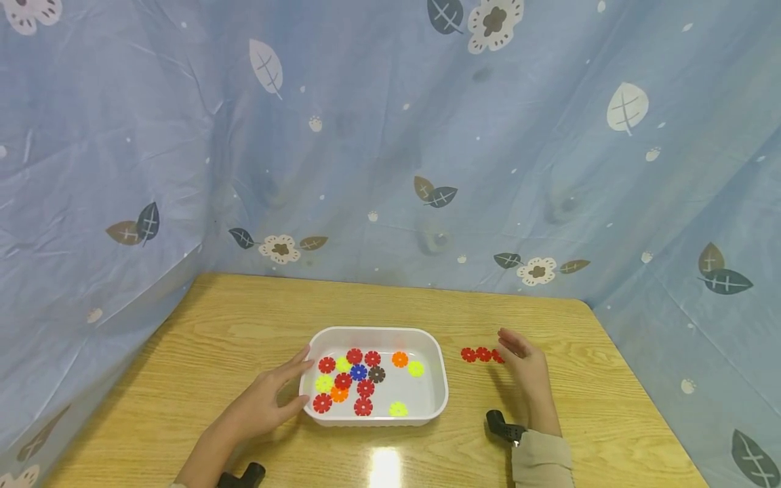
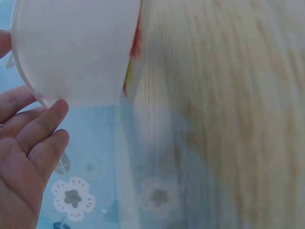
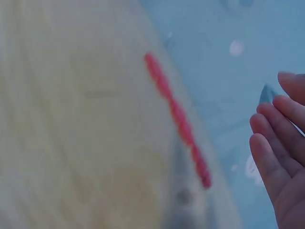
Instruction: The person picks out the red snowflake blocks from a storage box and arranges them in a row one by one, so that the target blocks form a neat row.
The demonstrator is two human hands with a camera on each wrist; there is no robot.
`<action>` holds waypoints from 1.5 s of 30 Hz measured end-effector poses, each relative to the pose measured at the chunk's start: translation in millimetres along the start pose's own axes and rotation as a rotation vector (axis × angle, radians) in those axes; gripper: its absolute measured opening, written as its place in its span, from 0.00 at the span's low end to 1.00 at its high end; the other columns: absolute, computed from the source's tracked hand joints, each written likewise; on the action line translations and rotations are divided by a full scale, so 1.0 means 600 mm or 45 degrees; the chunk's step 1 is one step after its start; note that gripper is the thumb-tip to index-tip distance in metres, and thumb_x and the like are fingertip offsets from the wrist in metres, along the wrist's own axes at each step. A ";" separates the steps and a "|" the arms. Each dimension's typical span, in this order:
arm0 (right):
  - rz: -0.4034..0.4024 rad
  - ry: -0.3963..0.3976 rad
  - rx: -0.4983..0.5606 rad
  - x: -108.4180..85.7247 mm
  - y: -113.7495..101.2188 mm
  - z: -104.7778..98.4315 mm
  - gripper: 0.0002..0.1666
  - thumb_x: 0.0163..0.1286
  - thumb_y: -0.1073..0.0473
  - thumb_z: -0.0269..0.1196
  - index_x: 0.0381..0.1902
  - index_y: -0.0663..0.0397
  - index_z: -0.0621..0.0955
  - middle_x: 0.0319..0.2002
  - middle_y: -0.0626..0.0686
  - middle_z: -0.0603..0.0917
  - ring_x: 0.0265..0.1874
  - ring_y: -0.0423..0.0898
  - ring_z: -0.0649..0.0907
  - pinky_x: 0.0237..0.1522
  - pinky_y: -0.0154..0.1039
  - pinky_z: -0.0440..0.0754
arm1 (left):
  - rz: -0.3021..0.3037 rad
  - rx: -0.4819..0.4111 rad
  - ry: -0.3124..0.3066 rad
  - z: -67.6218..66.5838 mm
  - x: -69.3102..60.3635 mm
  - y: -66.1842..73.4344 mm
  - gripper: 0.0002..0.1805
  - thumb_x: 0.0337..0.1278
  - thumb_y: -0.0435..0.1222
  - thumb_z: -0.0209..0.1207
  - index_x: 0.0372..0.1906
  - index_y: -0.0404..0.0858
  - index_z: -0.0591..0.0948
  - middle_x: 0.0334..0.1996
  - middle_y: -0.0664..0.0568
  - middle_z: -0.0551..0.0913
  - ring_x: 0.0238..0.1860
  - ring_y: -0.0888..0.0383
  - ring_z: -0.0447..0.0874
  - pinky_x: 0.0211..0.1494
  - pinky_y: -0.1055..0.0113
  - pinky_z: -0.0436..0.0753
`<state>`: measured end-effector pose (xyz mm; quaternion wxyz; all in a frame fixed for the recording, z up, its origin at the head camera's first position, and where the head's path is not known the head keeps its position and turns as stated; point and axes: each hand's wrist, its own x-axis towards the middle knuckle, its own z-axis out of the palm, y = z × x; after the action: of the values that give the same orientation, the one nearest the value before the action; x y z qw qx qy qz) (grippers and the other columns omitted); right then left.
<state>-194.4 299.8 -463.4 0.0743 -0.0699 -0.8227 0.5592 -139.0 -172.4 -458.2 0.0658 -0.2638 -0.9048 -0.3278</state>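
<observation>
A white plastic basin (image 1: 430, 393) on the table holds several notched plastic discs. Red ones lie mostly at its left, with a blue disc (image 1: 358, 372), a brown disc (image 1: 376, 374) and some yellow and orange ones among them. My left hand (image 1: 265, 400) is at the basin's left side, its fingers spread and touching the rim (image 2: 16, 52). To the right of the basin, a row of red discs (image 1: 483, 354) lies on the table, its right end partly hidden by my right hand (image 1: 527, 366). That hand hovers over the row with fingers loosely bent and nothing in them.
The wooden table (image 1: 256, 312) reaches back to a blue patterned curtain (image 1: 366, 135), which also hangs at the left and right. A black wrist device (image 1: 503, 427) is at the right wrist, and another (image 1: 243, 476) at the left wrist.
</observation>
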 end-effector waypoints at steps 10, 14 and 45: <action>-0.247 -0.196 0.115 -0.021 -0.078 0.052 0.26 0.65 0.62 0.62 0.61 0.64 0.73 0.58 0.62 0.77 0.57 0.47 0.77 0.50 0.20 0.76 | -0.002 -0.001 0.003 0.002 -0.001 -0.002 0.30 0.55 0.39 0.63 0.63 0.35 0.73 0.70 0.42 0.62 0.65 0.42 0.68 0.64 0.45 0.71; -0.320 -0.299 0.121 -0.031 -0.098 0.084 0.26 0.64 0.65 0.63 0.59 0.66 0.74 0.58 0.65 0.77 0.59 0.59 0.76 0.51 0.23 0.77 | -0.009 0.002 0.000 0.002 -0.001 -0.001 0.30 0.55 0.40 0.63 0.63 0.35 0.73 0.70 0.42 0.62 0.65 0.42 0.68 0.64 0.45 0.71; -0.439 -0.919 -0.096 -0.063 -0.145 0.283 0.18 0.61 0.69 0.63 0.51 0.64 0.79 0.50 0.61 0.83 0.50 0.56 0.81 0.54 0.45 0.81 | -0.008 0.004 -0.002 0.003 -0.001 -0.005 0.30 0.55 0.40 0.63 0.64 0.36 0.72 0.71 0.44 0.61 0.65 0.41 0.68 0.64 0.45 0.71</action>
<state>-194.1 106.2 -445.8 -0.1292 0.2675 -0.8156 0.4965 -139.9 -173.4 -461.5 0.0645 -0.2610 -0.9062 -0.3263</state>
